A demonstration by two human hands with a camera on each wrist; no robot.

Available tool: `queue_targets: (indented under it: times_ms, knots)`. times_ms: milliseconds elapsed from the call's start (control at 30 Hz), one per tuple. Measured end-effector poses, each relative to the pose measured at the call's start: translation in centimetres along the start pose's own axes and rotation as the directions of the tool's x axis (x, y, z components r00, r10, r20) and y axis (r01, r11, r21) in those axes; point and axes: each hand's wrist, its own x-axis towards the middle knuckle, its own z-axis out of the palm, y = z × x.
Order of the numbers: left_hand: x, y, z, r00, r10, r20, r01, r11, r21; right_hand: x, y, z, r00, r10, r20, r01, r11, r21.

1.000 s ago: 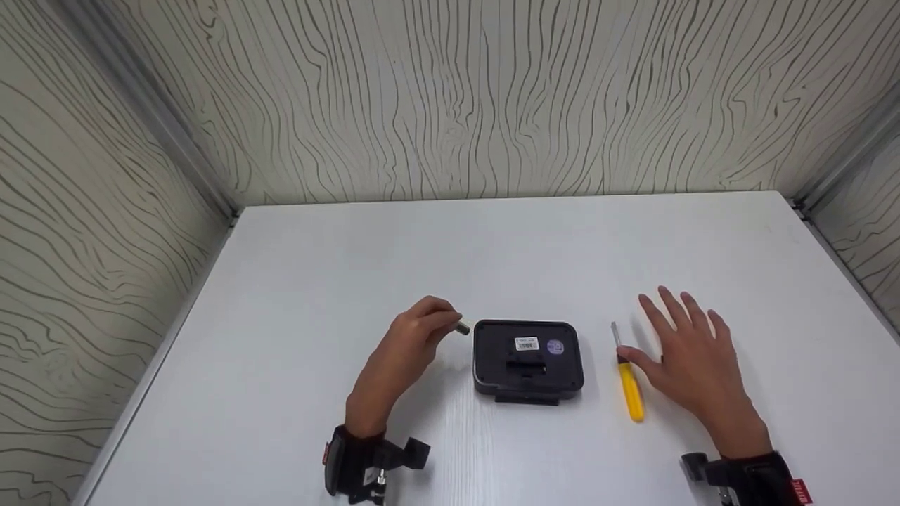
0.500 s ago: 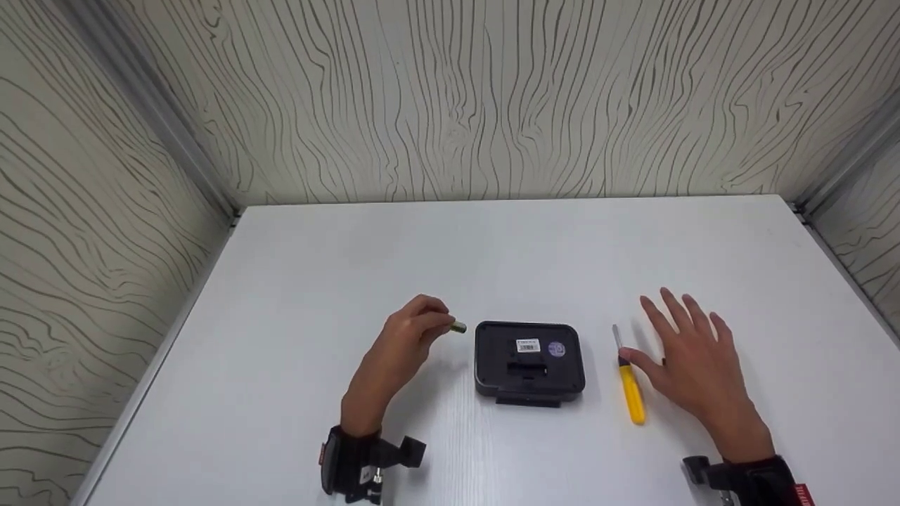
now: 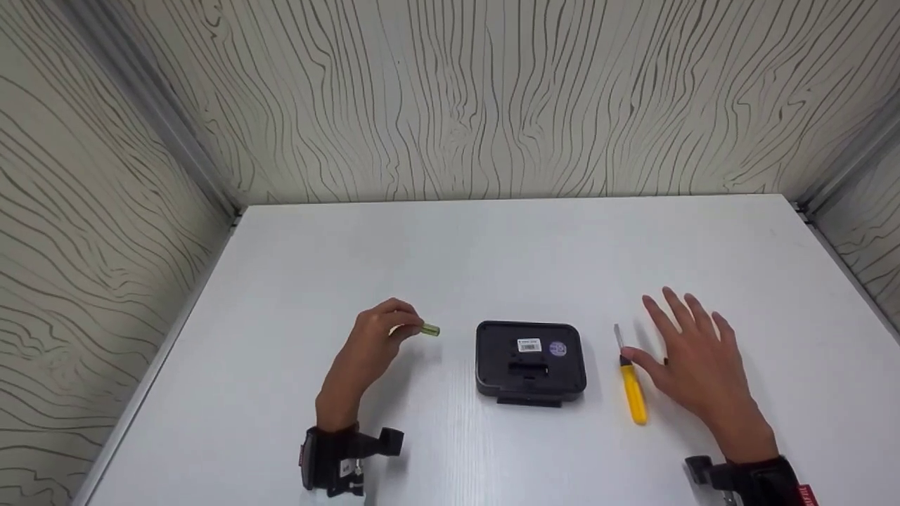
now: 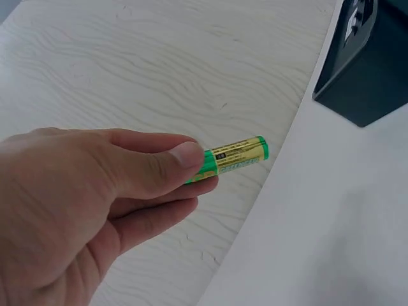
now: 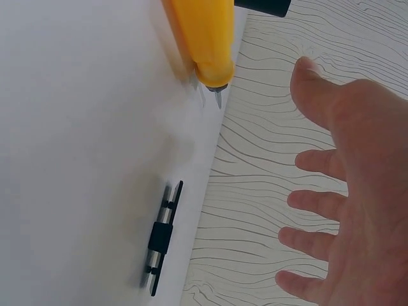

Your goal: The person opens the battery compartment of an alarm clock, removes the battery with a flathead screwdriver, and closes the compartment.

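Observation:
My left hand (image 3: 380,337) pinches a green-and-gold battery (image 4: 239,155) between thumb and fingers, above the white table. One end of the battery sticks out past the fingertips; the other is covered by them. To the right of that hand, apart from it, a black rectangular device (image 3: 548,379) lies with a slot and two stickers facing up. My right hand (image 3: 699,365) is spread and holds nothing. Close by its thumb lies a screwdriver (image 3: 633,397) with a yellow handle. Beneath this hand, a slim black plastic piece (image 5: 161,237) is on the table, mostly hidden in the head view.
The white table (image 3: 351,246) meets a wood-patterned wall (image 3: 450,98) at the back. Grey metal posts (image 3: 151,105) frame the corners. Each wrist wears a black camera mount (image 3: 330,457).
My left hand has drawn back to the left, away from the black device, carrying the battery. More of the battery shows now. The right hand, device and screwdriver stay practically where they were.

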Motion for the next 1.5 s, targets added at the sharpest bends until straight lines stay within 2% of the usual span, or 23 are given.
queue_targets:
  times_ms: [167,333,567,1000,1167,1500]
  knots:
    - [-0.7,-1.7,-0.7,0.998,-0.061,0.028,0.061,0.998,-0.018,0.0,0.1,-0.1,1.000,-0.004,-0.016,0.005,1.000,0.006]
    - [-1.2,-2.7,-1.3,0.988,-0.138,0.070,0.142,0.987,-0.068,0.0,0.1,-0.2,1.000,-0.002,-0.013,0.002,1.000,0.001]
    - [-1.6,-3.6,-1.6,0.983,-0.168,0.077,0.172,0.984,-0.050,0.0,0.0,-0.1,1.000,0.002,-0.015,-0.002,1.000,0.010]
    - [-1.8,-4.7,-0.8,0.971,-0.215,0.101,0.217,0.976,-0.009,0.0,0.0,-0.1,1.000,-0.004,-0.027,0.004,1.000,0.005]
    - [-2.2,-5.2,-0.7,0.961,-0.261,0.096,0.262,0.965,-0.001,-0.1,0.0,-0.1,0.999,-0.018,-0.050,0.018,1.000,0.000]
    - [-2.7,-6.1,-0.7,0.933,-0.349,0.087,0.348,0.937,0.025,-0.1,0.0,-0.2,1.000,-0.009,-0.026,0.009,1.000,0.003]
